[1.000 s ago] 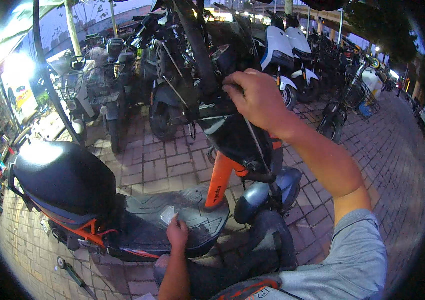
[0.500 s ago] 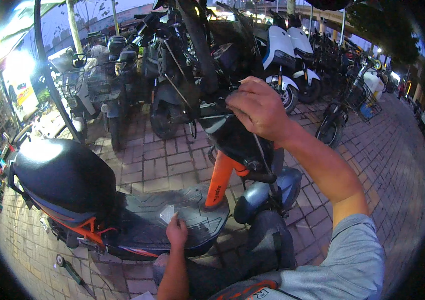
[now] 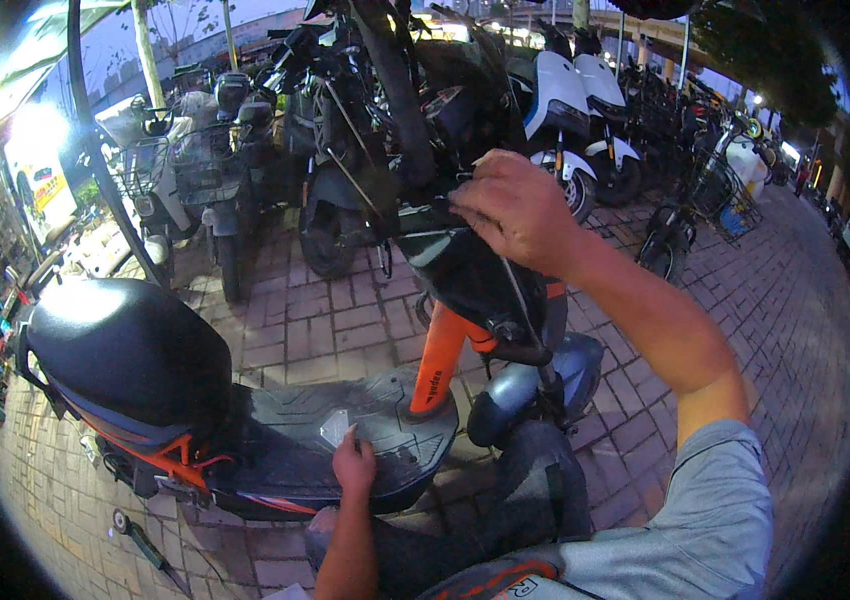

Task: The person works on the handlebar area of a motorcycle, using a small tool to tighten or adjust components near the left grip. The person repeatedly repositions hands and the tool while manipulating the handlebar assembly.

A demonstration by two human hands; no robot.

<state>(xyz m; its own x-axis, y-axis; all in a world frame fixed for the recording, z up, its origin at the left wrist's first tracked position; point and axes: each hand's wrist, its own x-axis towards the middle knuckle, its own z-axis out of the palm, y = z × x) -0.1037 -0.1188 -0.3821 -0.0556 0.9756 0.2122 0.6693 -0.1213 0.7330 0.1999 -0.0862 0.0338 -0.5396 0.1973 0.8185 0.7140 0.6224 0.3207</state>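
A scooter with a black seat (image 3: 130, 335) and an orange front column (image 3: 442, 358) stands across in front of me. My left hand (image 3: 354, 464) is over its black footboard (image 3: 280, 418), with the fingers closed at the edge of a small, clear, shiny plastic-looking piece (image 3: 337, 429). Raised at the scooter's black handlebar and front panel (image 3: 460, 262), my right hand (image 3: 520, 212) has its fingers bent and pinched together. What lies between those fingertips is too small and dark to make out. A thin brake lever or cable runs below that hand.
Parked scooters with baskets (image 3: 210, 172) line the far left, and white-fronted ones (image 3: 557, 95) stand at the back. A bike with a basket (image 3: 710, 200) is at the right. A dark tool with a round end (image 3: 140, 540) lies on the brick paving (image 3: 725, 330).
My right hand has shifted very slightly left and its forearm and elbow have swung a little to the right and down. The left hand and the clear piece stay put.
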